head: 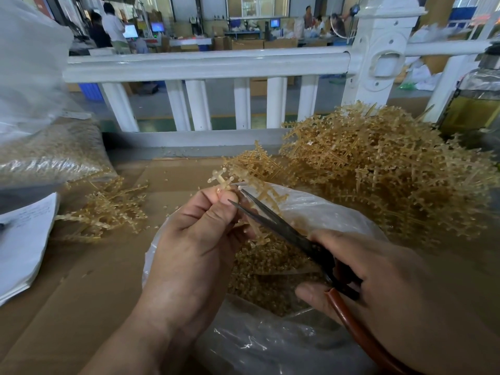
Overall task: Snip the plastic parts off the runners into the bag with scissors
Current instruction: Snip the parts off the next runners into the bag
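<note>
At the centre of the frame the left hand [194, 239] pinches a tan runner [222, 182] between thumb and curled fingers, its small parts sticking up above the fingertips. The right hand [384, 277], lower right, grips the handles of the scissors [292, 236], whose blades stand parted with the tips right beside the left thumb. The clear bag [324, 209] lies open on the bench [81, 280] just below both hands, holding cut parts [259, 282].

To do this cut well, it seems best to keep the runner over the bag's mouth, set the blades at the neck where a part joins its stem, and keep the fingertips out of the closing blades. The uncut pile [392, 171] waits at right.
</note>
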